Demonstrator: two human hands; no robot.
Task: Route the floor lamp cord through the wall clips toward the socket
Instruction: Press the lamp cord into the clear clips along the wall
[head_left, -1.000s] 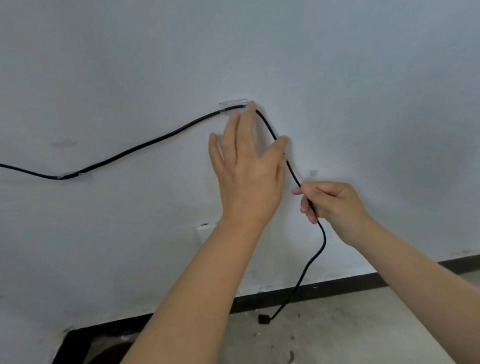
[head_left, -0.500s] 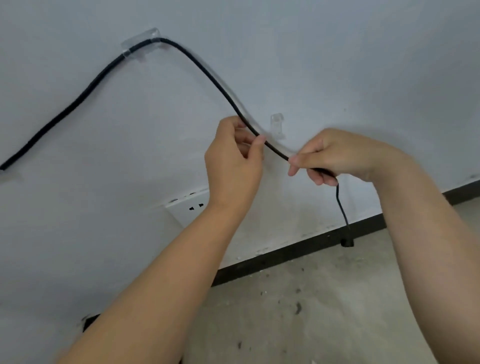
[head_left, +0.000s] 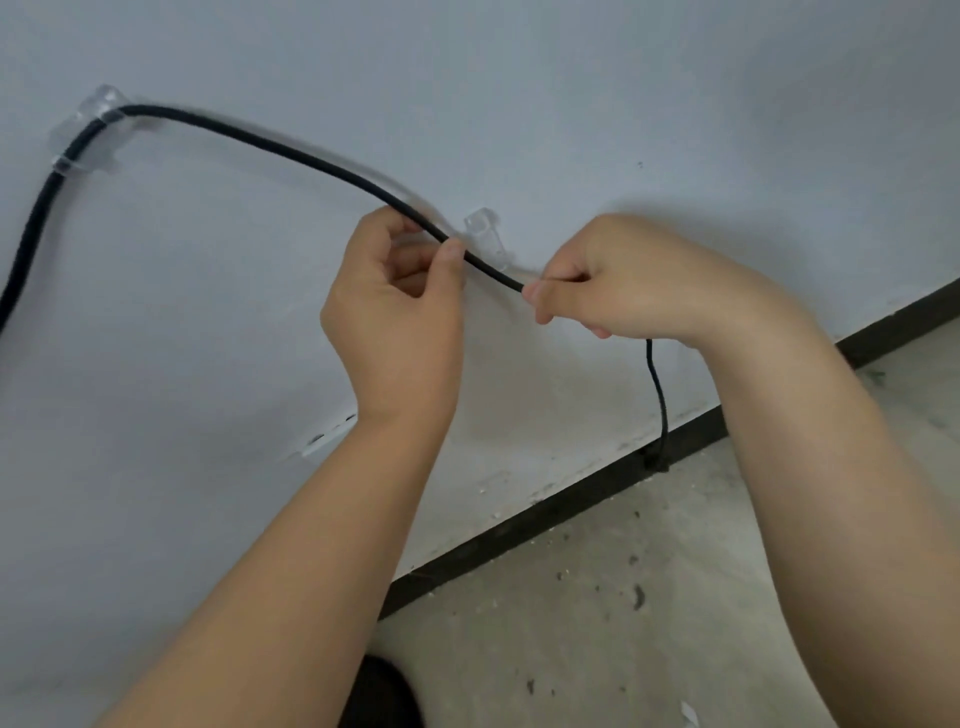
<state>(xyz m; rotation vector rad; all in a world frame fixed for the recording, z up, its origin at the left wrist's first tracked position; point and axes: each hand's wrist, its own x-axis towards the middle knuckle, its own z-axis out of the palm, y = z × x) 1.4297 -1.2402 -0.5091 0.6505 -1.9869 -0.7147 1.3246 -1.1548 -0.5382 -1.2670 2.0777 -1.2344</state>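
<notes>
- Upper left of the frame: a clear clip (head_left: 88, 136) on the wall (head_left: 623, 104) holds the black cord (head_left: 291, 150).
- Centre: the left hand (head_left: 397, 306) pinches the cord between thumb and fingers (head_left: 451, 254).
- Just right: an empty clear clip (head_left: 485, 234), cord passing in front.
- Right: the right hand (head_left: 623, 280) grips the cord in closed fingers; its plug (head_left: 655, 460) hangs by the baseboard (head_left: 519, 535).

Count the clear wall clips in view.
2. One clip at upper left, already holding the cord. One empty clip between the two hands, just behind the cord. More may lie outside the view.
</notes>
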